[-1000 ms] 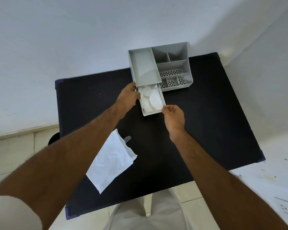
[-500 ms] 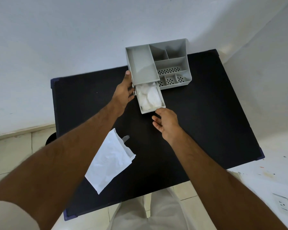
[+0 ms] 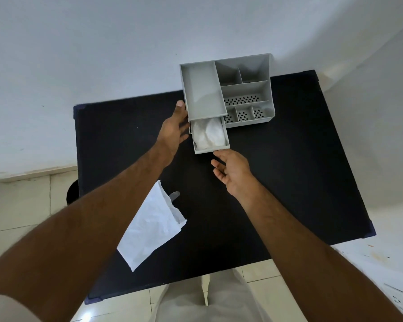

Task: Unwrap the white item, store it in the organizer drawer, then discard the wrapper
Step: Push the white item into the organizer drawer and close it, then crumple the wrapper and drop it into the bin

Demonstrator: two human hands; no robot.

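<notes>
Nearest the table's (image 3: pixel 107 135) front-left corner lies the wrapper (image 3: pixel 150 231), flat and empty, touching neither hand; a small grey scrap (image 3: pixel 174 195) shows just behind it.

Further in, the left hand (image 3: pixel 174 129) rests spread against the left side of the organizer (image 3: pixel 247 89), which sits at the table's back edge. Its fingers are open and it grips nothing; it looks to be bracing the box.

The drawer (image 3: pixel 211 149) stands pulled out from the organizer's front, and the white item (image 3: pixel 209 134) lies inside it, unwrapped.

The right hand (image 3: pixel 233 169) hovers just in front of the drawer's face, palm turned up, fingers loosely curled and empty, a fingertip close to the drawer's lower edge; whether it touches I cannot tell.

So the storing step seems nearly done. The next move probably calls for pushing the drawer shut squarely while the left hand steadies the organizer, then picking up the wrapper to discard it.
</notes>
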